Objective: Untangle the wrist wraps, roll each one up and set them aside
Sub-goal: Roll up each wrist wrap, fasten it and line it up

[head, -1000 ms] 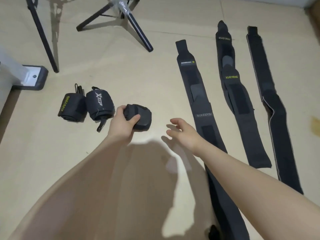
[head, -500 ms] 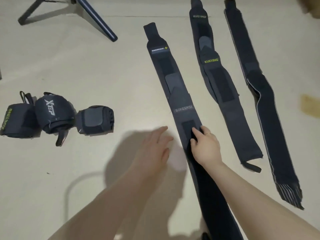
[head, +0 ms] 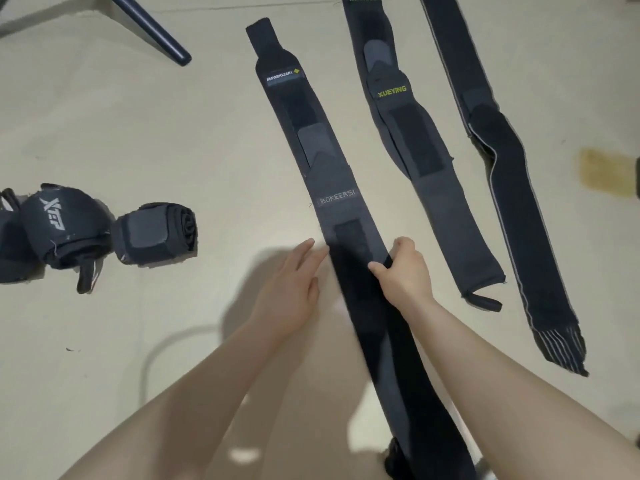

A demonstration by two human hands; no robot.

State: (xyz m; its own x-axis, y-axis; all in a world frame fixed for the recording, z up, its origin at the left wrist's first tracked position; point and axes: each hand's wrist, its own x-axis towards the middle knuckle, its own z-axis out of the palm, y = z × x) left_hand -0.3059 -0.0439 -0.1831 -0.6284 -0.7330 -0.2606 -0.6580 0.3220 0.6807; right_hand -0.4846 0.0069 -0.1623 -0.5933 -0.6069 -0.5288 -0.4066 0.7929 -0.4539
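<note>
Three long black wrist wraps lie flat on the beige floor. The nearest, a BOKEERSI wrap, runs from upper middle down between my arms. My right hand pinches its right edge just below the velcro patch. My left hand lies flat with straight fingers, fingertips touching the wrap's left edge. A XUEYING wrap and a grey-edged wrap lie to the right. Rolled wraps sit at the left: a grey-patched roll, an XTEP roll, and another cut off by the frame edge.
A dark tripod leg slants across the upper left floor. A yellowish stain marks the floor at the far right. A pale cable curves on the floor beside my left forearm.
My left hand let go of the grey-patched roll at the left and moved right to the BOKEERSI wrap. My right hand reached that wrap and took hold of its right edge.
</note>
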